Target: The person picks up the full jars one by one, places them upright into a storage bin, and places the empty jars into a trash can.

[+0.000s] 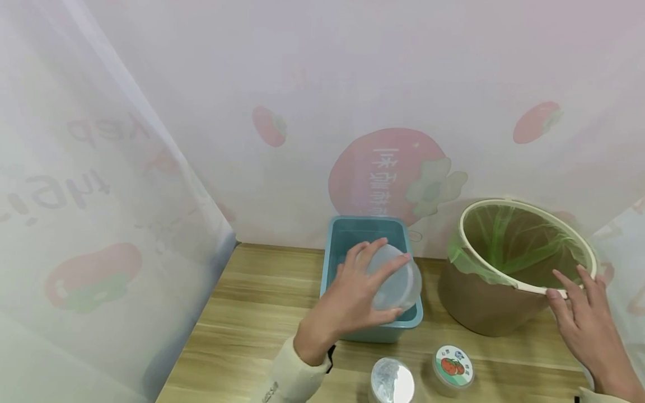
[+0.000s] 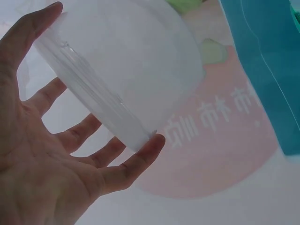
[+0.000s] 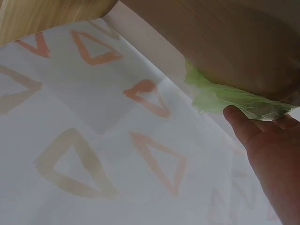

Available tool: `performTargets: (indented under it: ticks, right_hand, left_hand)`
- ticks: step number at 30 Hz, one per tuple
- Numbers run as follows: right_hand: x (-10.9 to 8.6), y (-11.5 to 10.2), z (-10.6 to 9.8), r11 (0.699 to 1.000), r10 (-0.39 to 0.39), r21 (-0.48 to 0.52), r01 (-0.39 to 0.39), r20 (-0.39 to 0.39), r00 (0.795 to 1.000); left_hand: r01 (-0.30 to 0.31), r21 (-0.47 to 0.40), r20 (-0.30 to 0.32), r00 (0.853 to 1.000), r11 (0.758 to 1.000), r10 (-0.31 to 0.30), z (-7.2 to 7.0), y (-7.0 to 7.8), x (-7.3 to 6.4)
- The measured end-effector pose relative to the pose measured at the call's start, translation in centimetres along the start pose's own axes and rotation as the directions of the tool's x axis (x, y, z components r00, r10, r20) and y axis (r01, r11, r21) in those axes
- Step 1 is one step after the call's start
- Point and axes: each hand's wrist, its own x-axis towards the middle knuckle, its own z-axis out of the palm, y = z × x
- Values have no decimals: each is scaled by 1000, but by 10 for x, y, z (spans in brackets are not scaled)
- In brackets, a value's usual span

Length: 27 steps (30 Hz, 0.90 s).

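Left hand (image 1: 347,296): you grip the round, translucent plastic container (image 1: 395,282) by its sides, thumb opposite spread fingers.
Container: tilted, over the blue rectangular plastic tub (image 1: 375,334).
Right hand (image 1: 587,324): fingers rest over the pale rim of the brown round bin (image 1: 478,308) with its green plastic liner (image 1: 471,266) — whether they pinch, I cannot tell.
Tub step: likely mid-carry; in or out, unclear.
Next move: seemingly calls for a firm left grip — and clearance from the tub's edge.
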Motion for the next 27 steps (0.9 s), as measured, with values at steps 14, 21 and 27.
performTargets:
  ticks: [14,21,27]
  right_hand:
    - [-2,-6,3,1000,23,-8,-23,-4,1000]
    - [-3,-6,5,1000,14,-20,-14,-10,1000]
    - [-2,-3,4,1000,18,-11,-18,-15,1000]
  left_hand:
    - [-80,3,-59,995,997,80,39,24,41]
    - [-99,3,-84,992,995,99,53,34,59]
    - [-113,12,-140,984,994,114,59,45,91]
